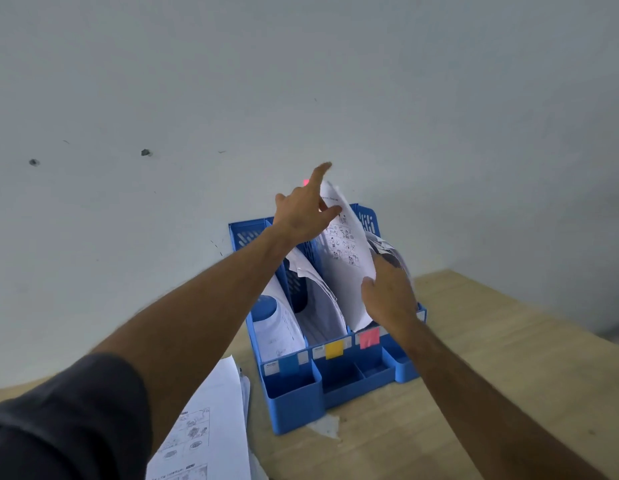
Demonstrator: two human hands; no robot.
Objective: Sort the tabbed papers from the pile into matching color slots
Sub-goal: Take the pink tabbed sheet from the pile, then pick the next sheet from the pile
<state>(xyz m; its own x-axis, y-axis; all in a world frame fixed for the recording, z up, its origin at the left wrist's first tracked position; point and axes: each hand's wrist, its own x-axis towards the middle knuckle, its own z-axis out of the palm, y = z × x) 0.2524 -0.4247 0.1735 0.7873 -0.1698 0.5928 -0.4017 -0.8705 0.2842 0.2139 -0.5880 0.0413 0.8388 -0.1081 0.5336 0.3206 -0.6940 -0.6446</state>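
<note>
White pile: loose printed papers (211,431) on the wooden desk (474,393), just left of the blue organizer (294,393) and nearer than it.
Slot labels: organizer front carries a yellow tab (334,349) and a pink tab (369,338); a pale blue label sits left of them.
Right hand (391,296): fingers on the lower right edge of the sheet (346,258); whether it pinches, cannot tell.
Sheet: stands in the organizer's pink-tab slot, long axis upright, top leaning back towards the wall.
Left hand (306,209): at the sheet's top, forefinger straight, thumb against the paper.
Handling (judged): light, limp, buckles readily; hold by edges, top and bottom.
Pink marker (305,182): shows behind the left hand.
</note>
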